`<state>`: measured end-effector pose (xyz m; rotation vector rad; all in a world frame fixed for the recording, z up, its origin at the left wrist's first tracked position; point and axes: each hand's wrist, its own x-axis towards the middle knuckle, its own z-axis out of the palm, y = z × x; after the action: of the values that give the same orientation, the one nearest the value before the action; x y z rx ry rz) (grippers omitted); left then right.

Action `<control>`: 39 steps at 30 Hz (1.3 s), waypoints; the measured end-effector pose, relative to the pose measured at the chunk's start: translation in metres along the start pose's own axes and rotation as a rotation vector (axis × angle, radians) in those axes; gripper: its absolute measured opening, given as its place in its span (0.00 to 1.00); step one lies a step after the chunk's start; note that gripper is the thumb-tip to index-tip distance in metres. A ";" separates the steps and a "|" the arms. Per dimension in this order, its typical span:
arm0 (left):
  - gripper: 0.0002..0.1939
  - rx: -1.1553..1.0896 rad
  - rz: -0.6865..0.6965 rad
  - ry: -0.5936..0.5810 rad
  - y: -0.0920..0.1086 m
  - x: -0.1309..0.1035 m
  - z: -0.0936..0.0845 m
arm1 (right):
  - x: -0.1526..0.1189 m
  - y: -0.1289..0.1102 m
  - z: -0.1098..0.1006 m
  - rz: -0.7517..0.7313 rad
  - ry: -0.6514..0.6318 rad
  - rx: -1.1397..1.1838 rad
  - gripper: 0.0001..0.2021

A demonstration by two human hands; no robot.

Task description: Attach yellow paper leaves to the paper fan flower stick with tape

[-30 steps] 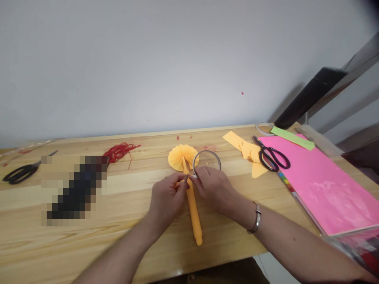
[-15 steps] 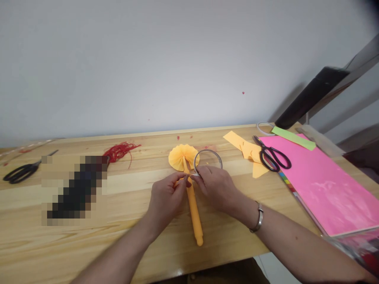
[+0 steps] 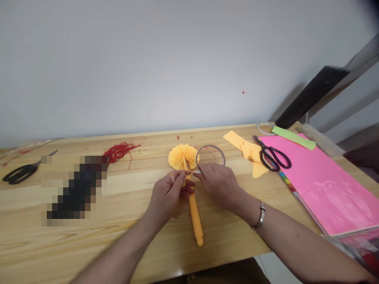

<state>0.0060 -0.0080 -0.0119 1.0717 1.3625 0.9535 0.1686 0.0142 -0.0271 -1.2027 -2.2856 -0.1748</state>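
Observation:
An orange pleated paper fan [image 3: 180, 155] lies on the table with a rolled orange paper tube [image 3: 196, 221] running from it toward the near edge. My right hand [image 3: 220, 183] is closed on a narrow roll of tape [image 3: 224, 154], which stands on edge above the knuckles. Over the top of the tube, my left hand [image 3: 167, 193] pinches the thin strip of tape [image 3: 192, 172] stretched between both hands. A small pale and orange bit shows by the left thumb. The fingertips partly hide the tube.
Black-handled scissors [image 3: 275, 157] lie across orange paper scraps [image 3: 235, 139] and a pink paper pack [image 3: 331, 185]. On the pack's far end is a green strip [image 3: 293, 138]. Left are red threads [image 3: 121, 153], other scissors [image 3: 22, 173] and a blurred-out dark object [image 3: 78, 189].
My right hand and the tape roll have shifted slightly right, widening the gap between the hands. My left fingers have changed their pinch. The fan and tube have stayed put.

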 end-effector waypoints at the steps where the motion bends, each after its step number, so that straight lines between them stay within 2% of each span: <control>1: 0.20 -0.044 -0.030 -0.002 0.001 0.000 0.000 | 0.000 0.000 0.000 -0.004 0.003 0.002 0.13; 3: 0.20 -0.088 -0.053 0.009 0.001 0.002 -0.002 | 0.000 0.000 -0.001 -0.009 0.028 -0.001 0.12; 5: 0.20 -0.034 -0.029 0.048 0.002 0.004 -0.006 | 0.001 0.001 -0.002 -0.011 0.063 -0.013 0.12; 9: 0.18 0.443 0.119 0.171 0.000 0.011 -0.019 | 0.003 0.004 -0.003 -0.035 0.103 -0.056 0.11; 12: 0.15 0.799 0.322 0.276 -0.005 0.017 -0.026 | 0.004 0.004 -0.004 -0.076 0.106 -0.069 0.11; 14: 0.14 0.917 0.551 0.343 -0.008 0.019 -0.028 | 0.005 0.004 -0.006 -0.108 0.107 -0.073 0.11; 16: 0.12 0.918 0.791 0.379 -0.009 0.020 -0.027 | 0.006 0.002 -0.008 -0.139 0.113 -0.087 0.11; 18: 0.09 0.835 0.929 0.352 -0.008 0.017 -0.026 | 0.006 0.001 -0.010 -0.171 0.119 -0.105 0.10; 20: 0.08 0.723 0.938 0.271 -0.006 0.013 -0.023 | 0.007 0.000 -0.012 -0.205 0.118 -0.120 0.09; 25: 0.07 0.589 0.803 0.110 -0.004 0.003 -0.018 | 0.008 -0.002 -0.016 -0.264 0.092 -0.128 0.08; 33: 0.07 0.556 0.827 0.063 -0.004 0.004 -0.017 | 0.007 -0.003 -0.017 -0.266 0.101 -0.126 0.07; 39: 0.06 0.568 0.819 0.079 -0.002 0.002 -0.015 | 0.008 -0.003 -0.018 -0.270 0.094 -0.119 0.07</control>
<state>-0.0093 -0.0057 -0.0137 2.1411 1.2944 1.2145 0.1700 0.0114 -0.0072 -0.9165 -2.3734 -0.4633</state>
